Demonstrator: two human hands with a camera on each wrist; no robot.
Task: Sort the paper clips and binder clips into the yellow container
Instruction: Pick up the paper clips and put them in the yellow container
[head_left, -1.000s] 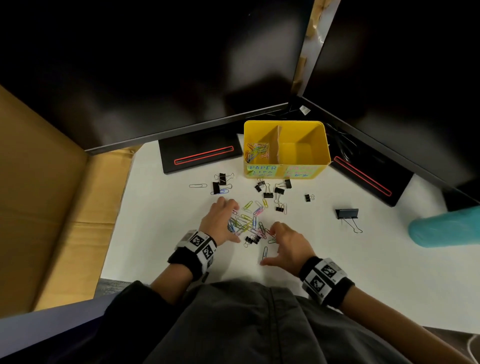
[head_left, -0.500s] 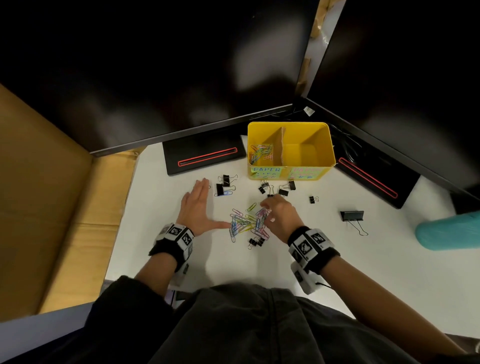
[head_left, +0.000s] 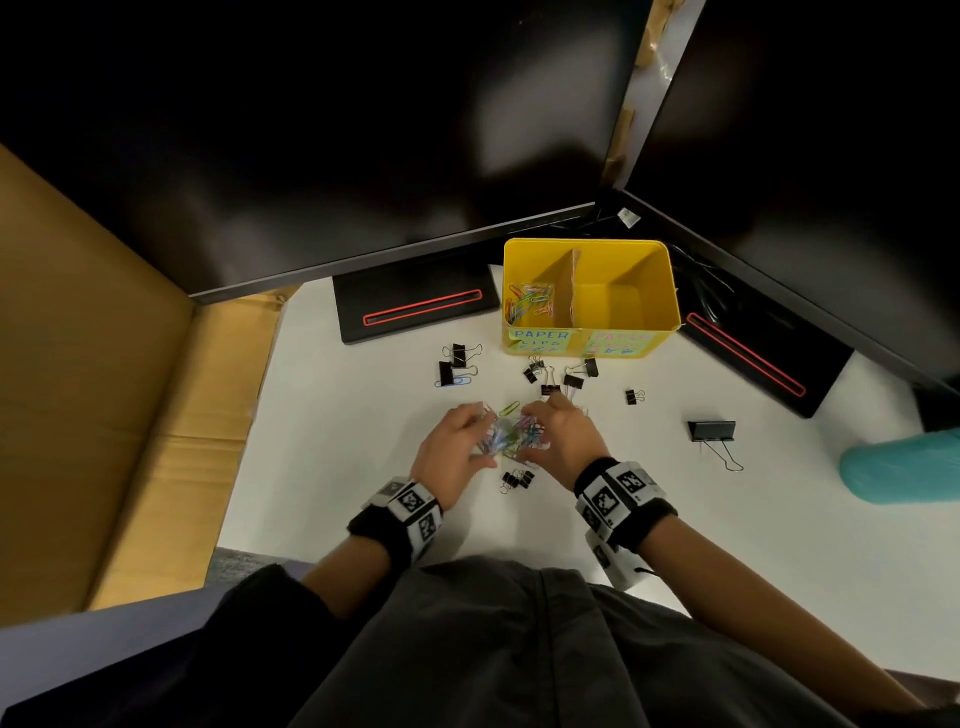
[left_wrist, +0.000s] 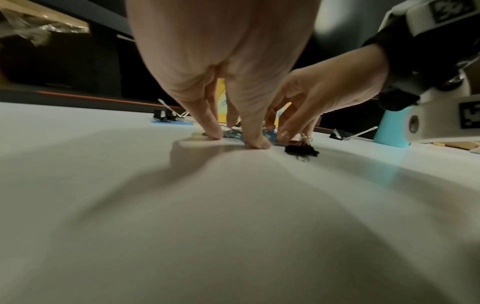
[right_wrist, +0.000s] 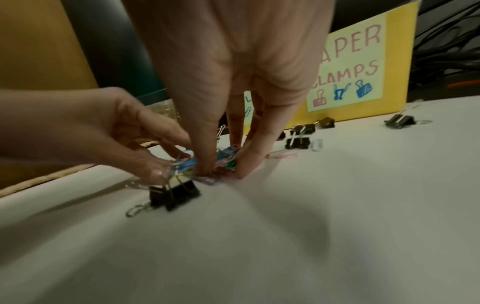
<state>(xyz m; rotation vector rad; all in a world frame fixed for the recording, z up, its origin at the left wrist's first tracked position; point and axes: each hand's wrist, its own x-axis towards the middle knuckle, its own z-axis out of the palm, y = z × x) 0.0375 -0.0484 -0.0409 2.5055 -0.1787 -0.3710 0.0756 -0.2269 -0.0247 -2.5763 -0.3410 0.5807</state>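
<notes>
Both hands meet over a bunched pile of coloured paper clips (head_left: 511, 436) on the white table. My left hand (head_left: 465, 439) curls round the pile from the left, its fingertips (left_wrist: 257, 142) on the table. My right hand (head_left: 561, 434) closes on it from the right, fingertips (right_wrist: 241, 170) among the clips. The yellow container (head_left: 670, 291) stands behind, with paper clips (head_left: 527, 304) in its left compartment and nothing in its right one. Black binder clips lie loose: a small cluster (head_left: 517, 479) by my wrists, several (head_left: 571, 382) before the container, a large one (head_left: 711, 430) at right.
Two black monitor stands with red lines (head_left: 415, 306) (head_left: 753, 353) flank the container under dark screens. A teal cylinder (head_left: 904, 467) lies at the right edge. Brown cardboard (head_left: 104, 415) borders the table's left side. Two binder clips and a blue paper clip (head_left: 452, 383) lie left of centre.
Half a second ago my left hand lay flat to the left of the pile. It has swept right, and both hands now squeeze the spread clips into a tight bunch.
</notes>
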